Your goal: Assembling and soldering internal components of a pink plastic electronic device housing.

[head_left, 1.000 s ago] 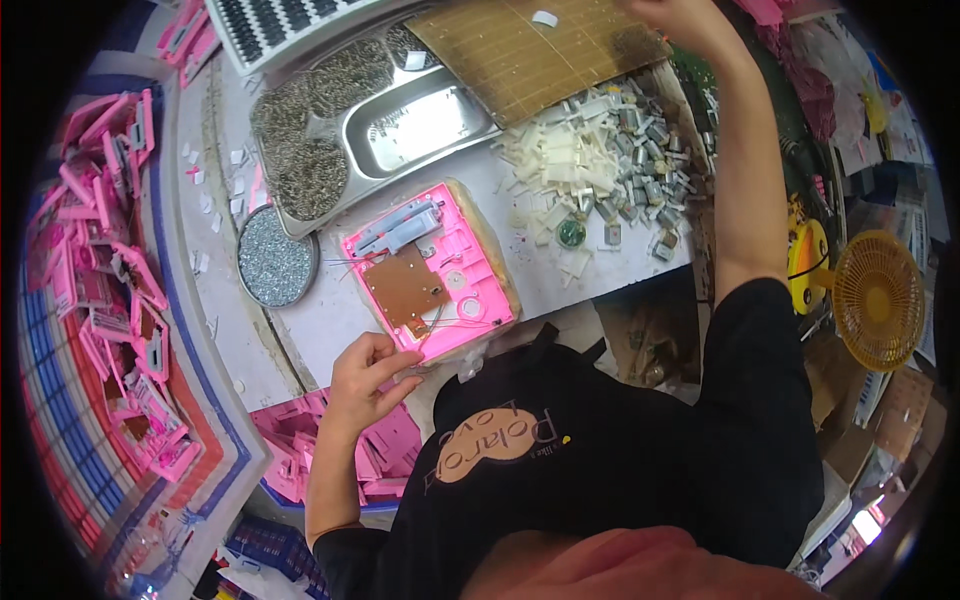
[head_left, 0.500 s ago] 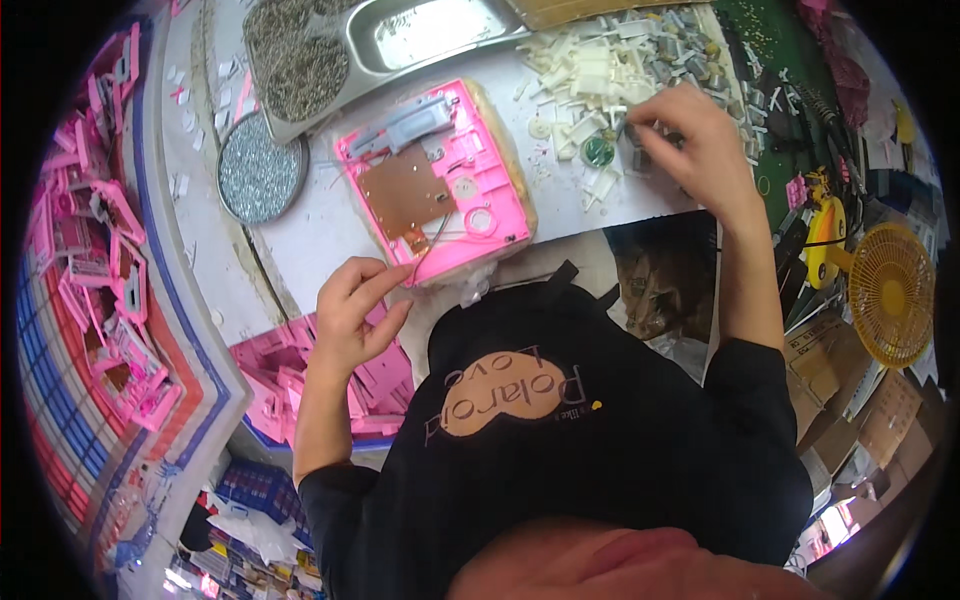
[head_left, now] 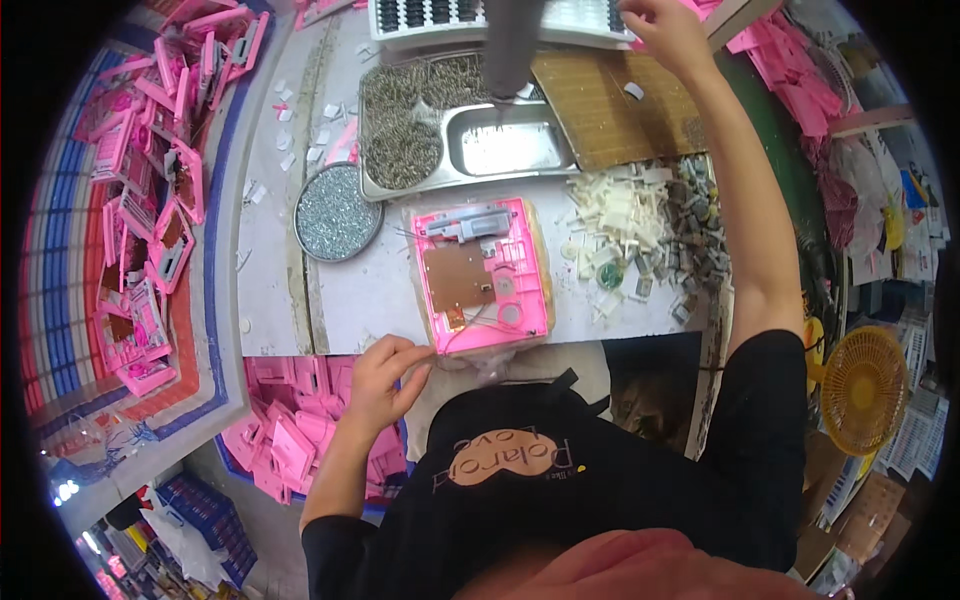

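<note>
A pink plastic housing [head_left: 518, 290] lies face up on a padded block at the table's near edge. A brown circuit board [head_left: 458, 278], a grey plastic part [head_left: 470, 224] and thin wires sit inside it. My left hand [head_left: 385, 385] is at the housing's near left corner, its index finger stretched to the corner and the thumb apart. My right hand [head_left: 668, 38] reaches far forward to the right end of a white tray [head_left: 400, 38] with rows of black pieces. Its fingers are bent at the tray's rim, partly cut off by the picture's edge; whether they hold anything is unclear.
A metal tray [head_left: 470, 183] of small screws or springs and a round dish [head_left: 340, 212] of silvery bits stand beyond the housing. White and grey plastic parts [head_left: 625, 215] are heaped at right. Pink housings [head_left: 290, 450] fill a bin below. A dark post [head_left: 512, 45] hangs overhead.
My right hand has left the white and grey parts and reached far forward to the white tray. The view has shifted forward. My left hand stays at the housing's corner.
</note>
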`<state>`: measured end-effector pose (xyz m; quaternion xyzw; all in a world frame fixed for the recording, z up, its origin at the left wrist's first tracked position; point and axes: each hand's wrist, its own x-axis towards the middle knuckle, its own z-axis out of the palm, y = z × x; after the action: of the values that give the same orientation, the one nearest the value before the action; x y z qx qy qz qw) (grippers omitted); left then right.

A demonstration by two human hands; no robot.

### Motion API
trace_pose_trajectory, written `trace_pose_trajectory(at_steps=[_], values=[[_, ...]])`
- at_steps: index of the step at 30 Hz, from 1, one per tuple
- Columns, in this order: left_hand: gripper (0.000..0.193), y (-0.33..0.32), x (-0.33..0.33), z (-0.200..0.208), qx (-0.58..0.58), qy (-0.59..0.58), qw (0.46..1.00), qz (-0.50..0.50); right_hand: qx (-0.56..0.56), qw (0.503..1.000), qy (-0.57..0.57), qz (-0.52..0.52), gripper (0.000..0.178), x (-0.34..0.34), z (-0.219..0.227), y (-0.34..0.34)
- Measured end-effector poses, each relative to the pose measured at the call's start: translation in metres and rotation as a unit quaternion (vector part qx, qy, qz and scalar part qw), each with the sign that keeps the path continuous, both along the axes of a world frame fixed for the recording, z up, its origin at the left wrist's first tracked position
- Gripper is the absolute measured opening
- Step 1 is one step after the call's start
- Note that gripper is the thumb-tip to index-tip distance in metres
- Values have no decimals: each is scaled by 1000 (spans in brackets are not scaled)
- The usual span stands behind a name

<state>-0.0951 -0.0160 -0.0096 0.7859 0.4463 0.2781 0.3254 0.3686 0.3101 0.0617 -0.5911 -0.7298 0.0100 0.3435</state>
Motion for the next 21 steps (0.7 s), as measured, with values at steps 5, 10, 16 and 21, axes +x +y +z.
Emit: trace_pose_trajectory(at_steps=[5, 10, 16, 21], values=[[23, 2, -3, -8, -7, -1, 1000, 20, 127, 961, 226, 98, 20, 2, -34, 72], [20, -3, -8, -7, -11, 4, 999, 49, 226, 954, -190, 52, 10, -37, -35, 79], [18, 5, -3, -7, -3, -3, 999, 42, 266, 914, -303, 35, 6, -34, -46, 87], [20, 20, 11, -7, 60, 4, 998, -27, 179, 976, 120, 21, 24, 26, -66, 120]])
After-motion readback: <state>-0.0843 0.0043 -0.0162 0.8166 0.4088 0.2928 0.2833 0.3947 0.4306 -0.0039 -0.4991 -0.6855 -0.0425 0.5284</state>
